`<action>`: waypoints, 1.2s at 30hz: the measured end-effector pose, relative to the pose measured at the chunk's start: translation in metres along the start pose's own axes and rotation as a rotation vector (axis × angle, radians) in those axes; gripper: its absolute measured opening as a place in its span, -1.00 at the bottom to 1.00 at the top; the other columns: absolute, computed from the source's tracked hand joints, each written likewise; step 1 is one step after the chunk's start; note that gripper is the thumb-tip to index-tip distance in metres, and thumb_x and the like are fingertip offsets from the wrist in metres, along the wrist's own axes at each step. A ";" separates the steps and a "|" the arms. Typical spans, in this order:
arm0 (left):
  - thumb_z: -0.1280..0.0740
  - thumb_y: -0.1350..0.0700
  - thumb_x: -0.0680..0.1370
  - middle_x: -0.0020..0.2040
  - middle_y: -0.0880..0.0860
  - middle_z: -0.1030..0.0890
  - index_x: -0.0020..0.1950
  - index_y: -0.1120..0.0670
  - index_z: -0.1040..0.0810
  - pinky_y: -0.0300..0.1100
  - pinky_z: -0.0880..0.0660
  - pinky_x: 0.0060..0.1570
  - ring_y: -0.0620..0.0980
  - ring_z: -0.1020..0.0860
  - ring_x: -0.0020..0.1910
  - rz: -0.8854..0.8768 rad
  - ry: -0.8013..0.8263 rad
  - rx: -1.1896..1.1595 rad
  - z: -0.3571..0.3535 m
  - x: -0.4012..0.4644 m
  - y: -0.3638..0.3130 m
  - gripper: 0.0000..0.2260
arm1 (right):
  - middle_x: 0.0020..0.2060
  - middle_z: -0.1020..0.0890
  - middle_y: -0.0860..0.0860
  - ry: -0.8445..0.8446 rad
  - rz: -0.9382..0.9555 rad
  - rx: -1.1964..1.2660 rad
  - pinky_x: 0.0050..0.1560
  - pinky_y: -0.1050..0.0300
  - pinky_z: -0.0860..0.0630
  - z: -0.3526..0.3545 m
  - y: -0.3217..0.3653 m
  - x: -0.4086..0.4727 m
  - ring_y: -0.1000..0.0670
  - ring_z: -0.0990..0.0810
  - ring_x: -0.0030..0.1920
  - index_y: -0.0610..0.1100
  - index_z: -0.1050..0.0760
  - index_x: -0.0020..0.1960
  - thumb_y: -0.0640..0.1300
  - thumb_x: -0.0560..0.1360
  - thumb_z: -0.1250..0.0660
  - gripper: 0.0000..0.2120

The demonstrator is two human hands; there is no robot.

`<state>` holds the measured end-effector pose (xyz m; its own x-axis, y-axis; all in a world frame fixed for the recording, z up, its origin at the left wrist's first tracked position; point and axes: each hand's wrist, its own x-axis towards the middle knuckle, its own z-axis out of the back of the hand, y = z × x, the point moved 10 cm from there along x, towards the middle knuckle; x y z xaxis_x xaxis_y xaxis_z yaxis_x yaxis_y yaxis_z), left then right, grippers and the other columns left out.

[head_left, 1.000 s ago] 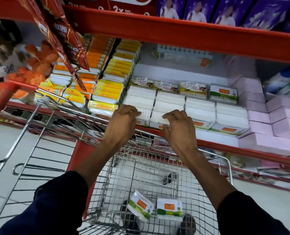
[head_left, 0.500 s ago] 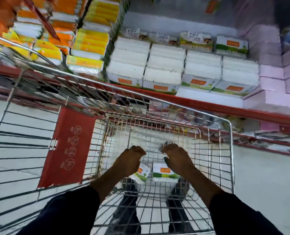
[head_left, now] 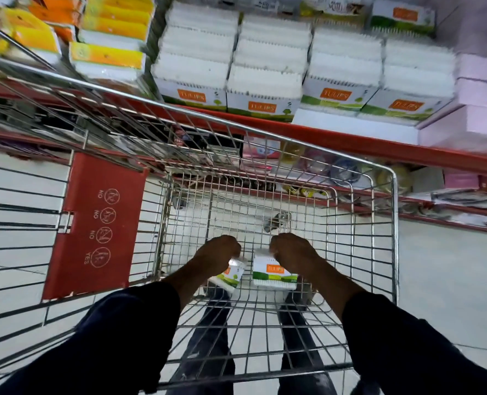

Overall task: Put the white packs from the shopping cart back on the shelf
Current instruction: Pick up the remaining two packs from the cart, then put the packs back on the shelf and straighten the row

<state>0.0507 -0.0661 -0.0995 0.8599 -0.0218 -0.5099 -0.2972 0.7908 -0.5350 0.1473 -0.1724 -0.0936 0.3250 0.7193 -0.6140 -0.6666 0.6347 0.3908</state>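
Low in the frame's centre, the left hand and right hand each clench a small white cardboard pack with green-and-orange label; they look light, stiff, best pinched by the edges.

Shiny metal wire shopping cart, glossy printed white packs (cardboard-looking), dark cloth sleeves

One wide-angle head view looks steeply down and forward from above the shopping cart, close over its wire basket. The near edge takes in the person's sleeves and legs through the mesh; the far edge reaches the shelf just beyond the cart.
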 end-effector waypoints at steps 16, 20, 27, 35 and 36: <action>-0.46 0.44 0.32 -0.03 0.04 -0.66 0.03 0.11 -0.66 -0.12 -0.64 -0.10 0.02 -0.63 -0.10 -0.017 -0.602 0.254 0.242 -0.101 -0.135 -0.63 | -0.06 -0.61 0.00 -0.665 0.014 -0.181 -0.10 0.02 -0.60 0.245 0.058 -0.138 -0.09 -0.59 0.01 -0.03 -0.56 -0.03 -0.23 0.23 -0.51 -0.66; -0.47 0.39 0.34 -0.08 0.06 -0.67 0.01 0.13 -0.67 -0.12 -0.56 -0.08 0.06 -0.61 -0.10 -0.080 -0.734 0.261 0.298 -0.114 -0.191 -0.70 | -0.06 -0.60 0.02 -0.826 0.020 -0.107 -0.08 -0.02 -0.55 0.311 0.052 -0.183 -0.09 -0.55 0.00 -0.01 -0.52 0.00 -0.22 0.36 -0.42 -0.75; -0.41 0.33 0.42 -0.04 0.07 -0.63 0.08 0.14 -0.64 -0.06 -0.57 0.02 0.06 -0.55 -0.02 -0.192 -0.848 0.235 0.347 -0.085 -0.265 -0.74 | -0.03 -0.61 -0.02 -0.948 -0.030 -0.088 -0.01 0.02 -0.53 0.369 0.010 -0.223 -0.11 -0.54 0.02 -0.07 -0.53 0.07 -0.25 0.40 -0.41 -0.73; -0.38 0.38 0.43 -0.02 0.06 -0.66 0.09 0.15 -0.64 -0.10 -0.59 0.04 0.05 -0.60 -0.02 -0.217 -0.818 0.229 0.345 -0.018 -0.291 -0.72 | -0.04 -0.62 -0.06 -0.964 -0.087 -0.040 -0.02 0.02 -0.55 0.376 -0.031 -0.199 -0.12 -0.56 0.00 -0.12 -0.56 0.05 -0.32 0.40 -0.39 -0.75; -0.37 0.38 0.43 -0.01 0.06 -0.66 0.10 0.15 -0.64 -0.09 -0.59 0.04 0.06 -0.60 -0.01 -0.208 -0.804 0.234 0.343 -0.009 -0.289 -0.71 | -0.03 -0.63 -0.06 -0.955 -0.095 -0.045 -0.03 0.03 -0.54 0.374 -0.034 -0.194 -0.12 -0.55 0.00 -0.12 -0.56 0.05 -0.32 0.41 -0.39 -0.76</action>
<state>0.2707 -0.0847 0.2907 0.9461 0.1897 0.2623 -0.0840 0.9264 -0.3670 0.3579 -0.2274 0.2685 0.7750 0.6046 0.1837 -0.6281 0.7051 0.3291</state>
